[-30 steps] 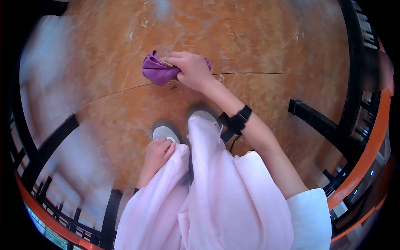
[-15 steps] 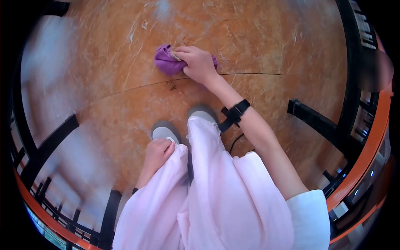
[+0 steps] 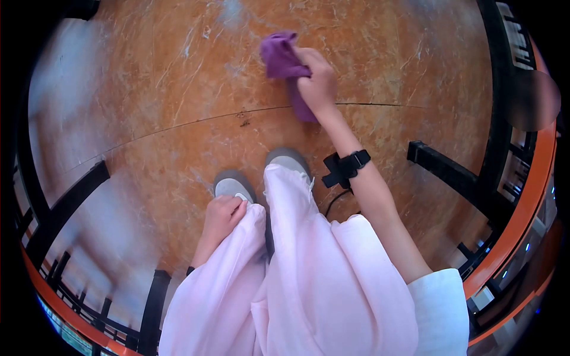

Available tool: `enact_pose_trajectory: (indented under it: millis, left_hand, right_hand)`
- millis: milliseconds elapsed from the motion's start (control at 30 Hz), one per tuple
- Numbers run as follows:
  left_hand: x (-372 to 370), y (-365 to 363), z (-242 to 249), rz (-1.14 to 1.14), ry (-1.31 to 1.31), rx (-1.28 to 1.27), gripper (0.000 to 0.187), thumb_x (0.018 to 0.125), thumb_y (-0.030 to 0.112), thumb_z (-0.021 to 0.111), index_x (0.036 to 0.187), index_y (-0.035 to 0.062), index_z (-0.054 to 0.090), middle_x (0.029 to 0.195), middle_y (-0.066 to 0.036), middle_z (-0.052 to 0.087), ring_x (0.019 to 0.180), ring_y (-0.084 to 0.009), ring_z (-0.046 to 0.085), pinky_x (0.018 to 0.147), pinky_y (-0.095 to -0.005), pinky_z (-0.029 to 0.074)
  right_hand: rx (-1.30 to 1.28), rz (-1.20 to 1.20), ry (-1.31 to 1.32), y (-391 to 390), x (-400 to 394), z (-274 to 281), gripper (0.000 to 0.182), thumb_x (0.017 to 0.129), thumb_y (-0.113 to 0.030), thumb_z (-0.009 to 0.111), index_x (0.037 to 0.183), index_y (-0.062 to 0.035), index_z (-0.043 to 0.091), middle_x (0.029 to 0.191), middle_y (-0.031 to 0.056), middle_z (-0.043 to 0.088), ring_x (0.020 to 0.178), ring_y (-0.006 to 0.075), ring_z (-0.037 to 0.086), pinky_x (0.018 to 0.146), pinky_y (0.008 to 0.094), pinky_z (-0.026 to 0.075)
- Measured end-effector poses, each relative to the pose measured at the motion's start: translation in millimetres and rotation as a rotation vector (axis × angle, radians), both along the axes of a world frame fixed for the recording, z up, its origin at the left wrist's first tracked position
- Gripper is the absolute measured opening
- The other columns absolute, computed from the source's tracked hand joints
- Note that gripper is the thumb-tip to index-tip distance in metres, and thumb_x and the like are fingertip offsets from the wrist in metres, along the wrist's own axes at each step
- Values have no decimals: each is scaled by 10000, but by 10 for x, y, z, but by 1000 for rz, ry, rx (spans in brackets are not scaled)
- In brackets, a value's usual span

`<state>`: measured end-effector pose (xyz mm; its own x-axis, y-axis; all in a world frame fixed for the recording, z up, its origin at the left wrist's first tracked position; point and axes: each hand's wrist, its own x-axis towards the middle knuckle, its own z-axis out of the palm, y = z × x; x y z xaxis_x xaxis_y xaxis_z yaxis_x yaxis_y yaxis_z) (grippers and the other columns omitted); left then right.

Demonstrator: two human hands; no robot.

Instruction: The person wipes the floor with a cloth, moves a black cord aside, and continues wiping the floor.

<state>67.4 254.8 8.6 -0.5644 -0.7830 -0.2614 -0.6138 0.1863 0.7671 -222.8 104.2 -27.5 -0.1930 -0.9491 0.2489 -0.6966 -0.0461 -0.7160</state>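
A bunched purple cloth is gripped in my right hand, out ahead over the brown marbled floor. Part of the cloth hangs past the underside of the hand toward the floor seam. A black strap with a small black device is round my right forearm. My left hand rests on my left knee, above the grey shoe, with its fingers curled in at the pale pink trousers.
Dark specks lie beside the floor seam, in front of my shoes. Black metal legs with orange rails stand to the right, and similar black legs to the left. A thin black cable runs by my right leg.
My right hand has moved forward and to the right with the purple cloth, away from the specks. The cloth now trails down on the near side. My left hand stays on the knee.
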Motion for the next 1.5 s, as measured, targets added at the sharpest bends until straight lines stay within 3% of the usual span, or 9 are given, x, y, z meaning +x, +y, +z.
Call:
enact_pose_trajectory:
  millis: [133, 233, 567, 633, 800, 1000, 1133, 1367, 1500]
  left_hand:
    - [10, 11, -23, -1, 2, -4, 175, 790, 130, 632, 661, 31, 567, 595, -117, 521, 573, -295, 521, 538, -396, 406]
    - [3, -5, -9, -4, -1, 1, 173, 789, 128, 632, 662, 31, 567, 590, -117, 518, 568, -293, 520, 536, -395, 405]
    - [-8, -18, -6, -8, -10, 0, 169, 789, 124, 628, 662, 24, 578, 586, -120, 525, 556, -292, 523, 537, -394, 407]
    - [-7, -12, 4, -6, -7, 14, 163, 790, 120, 626, 670, 19, 582, 588, -121, 525, 561, -292, 524, 543, -396, 407]
    - [16, 13, -8, 21, 2, 6, 171, 790, 116, 628, 660, 19, 572, 586, -120, 519, 561, -288, 518, 544, -394, 403]
    - [-1, -10, -9, 13, -9, 20, 180, 787, 117, 632, 650, 23, 563, 577, -112, 510, 550, -286, 510, 537, -392, 399]
    - [-29, -38, -3, -7, -12, 3, 179, 785, 117, 634, 647, 28, 563, 573, -106, 510, 541, -284, 512, 532, -390, 400]
    - [-33, -38, -12, -19, -57, 4, 186, 781, 123, 641, 640, 33, 559, 569, -111, 517, 542, -281, 526, 522, -384, 404]
    - [-47, -38, -18, -8, -63, 5, 194, 782, 120, 638, 634, 32, 549, 561, -115, 510, 534, -284, 527, 516, -386, 404]
  right_hand:
    - [27, -387, 103, 61, -205, -174, 390, 708, -22, 524, 1092, -45, 588, 1052, 117, 582, 974, 307, 560, 820, 387, 457]
    - [181, -446, 218, 29, -105, -185, 373, 720, -59, 545, 1092, -33, 546, 1039, 119, 551, 943, 332, 543, 810, 423, 445]
    - [-11, 532, 133, 13, 823, -186, 398, 645, -57, 626, 1031, -149, 601, 983, 18, 593, 852, 252, 585, 677, 357, 507]
    - [-11, 539, 99, 7, 766, -73, 396, 661, -57, 612, 1049, -138, 608, 992, 27, 599, 863, 256, 596, 688, 353, 512]
    - [-22, 129, -168, 101, 249, 128, 341, 724, -56, 557, 1063, -78, 587, 1018, 129, 594, 927, 339, 583, 772, 405, 480]
    - [99, -313, 2, 931, -592, -12, 361, 793, -48, 536, 1150, 6, 530, 1084, 154, 552, 1009, 331, 543, 858, 348, 426]
    - [159, -722, 96, 1818, -845, -209, 339, 817, -39, 525, 1139, 63, 510, 1116, 196, 526, 1039, 357, 524, 881, 389, 409]
    - [335, -869, 122, 1938, -496, -298, 395, 798, -32, 500, 1185, 45, 471, 1151, 177, 493, 1039, 381, 514, 854, 422, 422]
    - [301, -678, 67, 1314, -166, -213, 425, 761, -21, 508, 1181, 27, 469, 1158, 162, 478, 1021, 359, 530, 862, 411, 433]
